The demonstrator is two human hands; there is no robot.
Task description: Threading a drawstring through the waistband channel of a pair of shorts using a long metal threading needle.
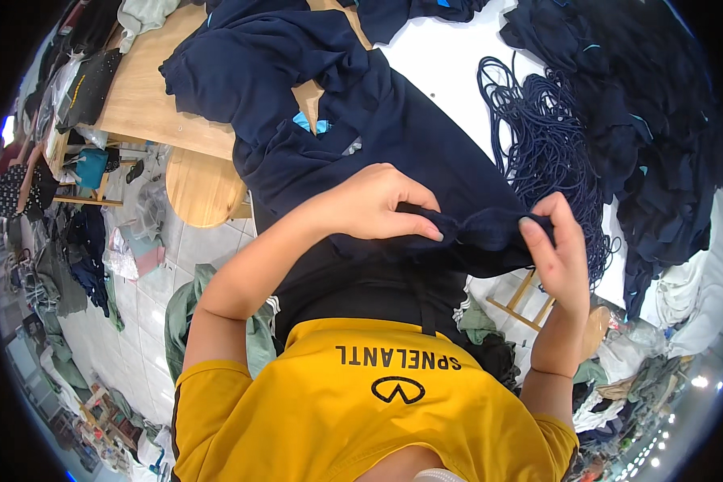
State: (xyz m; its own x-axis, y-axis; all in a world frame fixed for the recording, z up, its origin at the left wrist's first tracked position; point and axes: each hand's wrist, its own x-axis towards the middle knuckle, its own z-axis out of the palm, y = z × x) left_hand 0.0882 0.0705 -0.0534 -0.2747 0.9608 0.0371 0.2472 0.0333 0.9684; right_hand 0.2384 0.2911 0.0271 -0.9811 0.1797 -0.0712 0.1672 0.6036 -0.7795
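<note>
Both hands pinch the bunched hem of a navy garment [361, 120], left hand [369, 205] and right hand [558, 253] closed on the fold stretched between the fingertips. The work appears mid-gather; feeding on likely calls for sliding the grip along. A coil of navy cord [538, 136] lies just beyond the right fingers, the table edge [161, 132] beyond the left

**Hidden folds and cut-off edges**

The left hand [373, 201] covers part of the navy garment [377, 120], its fingertips tucked into the bunched hem. The dark clothing pile [659, 120] runs off the frame's rim. Floor clutter [64, 265] is too blurred to identify
</note>
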